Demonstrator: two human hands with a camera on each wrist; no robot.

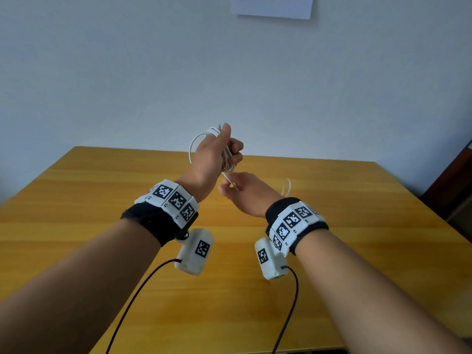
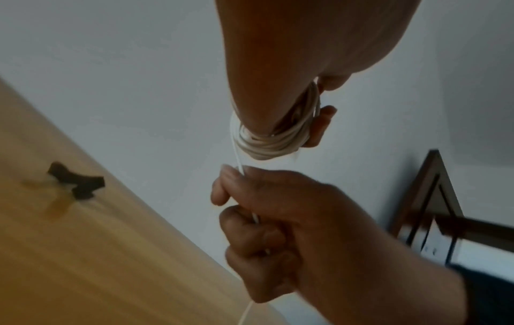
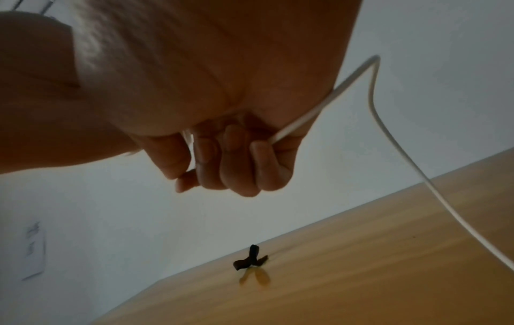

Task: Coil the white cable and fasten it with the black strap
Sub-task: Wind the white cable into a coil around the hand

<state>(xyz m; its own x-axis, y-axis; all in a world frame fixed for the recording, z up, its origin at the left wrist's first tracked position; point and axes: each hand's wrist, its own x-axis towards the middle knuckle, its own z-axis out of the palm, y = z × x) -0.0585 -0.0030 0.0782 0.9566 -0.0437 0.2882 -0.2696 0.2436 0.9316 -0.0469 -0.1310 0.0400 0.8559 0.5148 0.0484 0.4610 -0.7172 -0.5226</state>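
Note:
My left hand (image 1: 224, 152) is raised above the table and grips a bundle of white cable (image 2: 267, 143) loops wound round its fingers. One loop (image 1: 194, 146) bulges out to the left of the hand. Just below, my right hand (image 1: 237, 190) holds the free strand of the cable (image 3: 303, 118) in a curled fist; the strand runs from the bundle down through the fist (image 2: 264, 237) and trails off toward the table. The black strap (image 3: 250, 259) lies crumpled on the table near its far edge, apart from both hands; the hands hide it in the head view.
The wooden table (image 1: 76, 226) spreads under both arms, with a pale wall behind. Dark furniture (image 1: 454, 180) stands past the table's right edge. Black sensor leads (image 1: 132, 302) hang from both wrist units. A paper sheet (image 1: 272, 6) is fixed high on the wall.

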